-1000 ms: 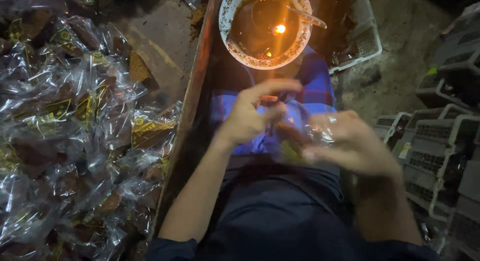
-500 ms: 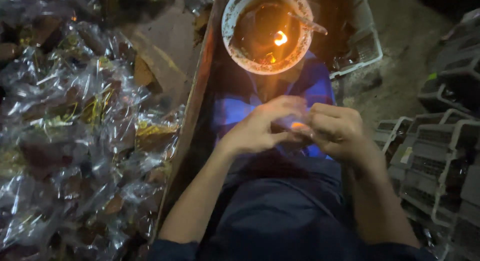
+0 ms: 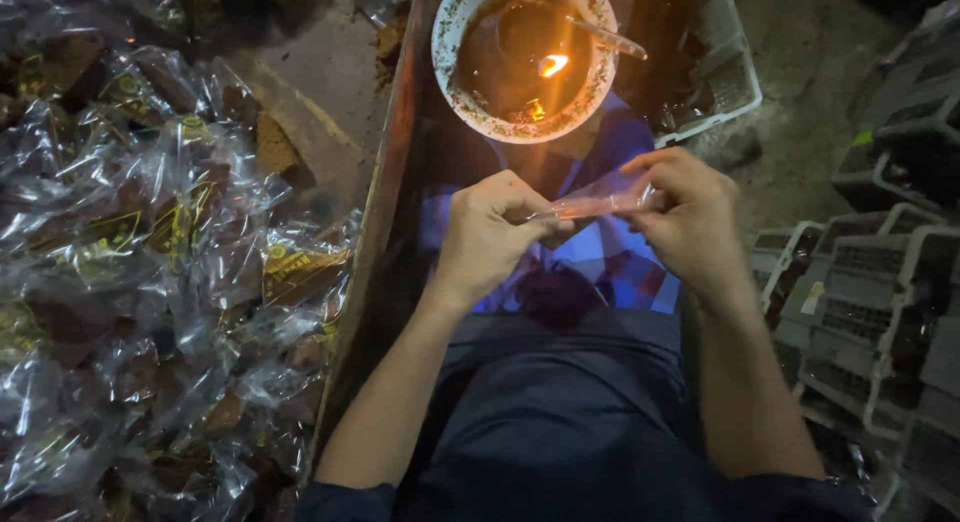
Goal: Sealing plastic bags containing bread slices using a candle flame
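A large heap of clear plastic packets (image 3: 150, 282) is filling the whole left side of the view, each packet holding dark brown pieces, some with yellow labels showing through. A long wooden plank edge (image 3: 375, 242) is running along the heap's right side, dividing it from the person's lap. On the right, stacks of grey plastic crates (image 3: 880, 282) are standing on the floor, and a white basket (image 3: 720, 72) is sitting near the top, its contents too dark to tell.

The person is sitting with dark trousers (image 3: 560, 412) and a blue checked cloth (image 3: 610, 262) across the lap. Both forearms are reaching forward from the bottom of the view and bending inward so that the hands are meeting over the cloth. The left hand (image 3: 490, 237) is curling palm-down, its grip closing on the left end of a small clear packet (image 3: 600, 197) with thumb and fingertips. The right hand (image 3: 690, 217) is pinching the packet's right end, fingers folded over its top edge. The packet is being held taut and roughly level between the two hands, just below the bowl and above the lap.

A round bowl (image 3: 450, 72) with a speckled, crusted rim is standing beyond the hands. Dark liquid is sitting in it, a small flame (image 3: 552, 64) is burning near its middle, and a thin stick (image 3: 610, 40) is leaning across its right rim.
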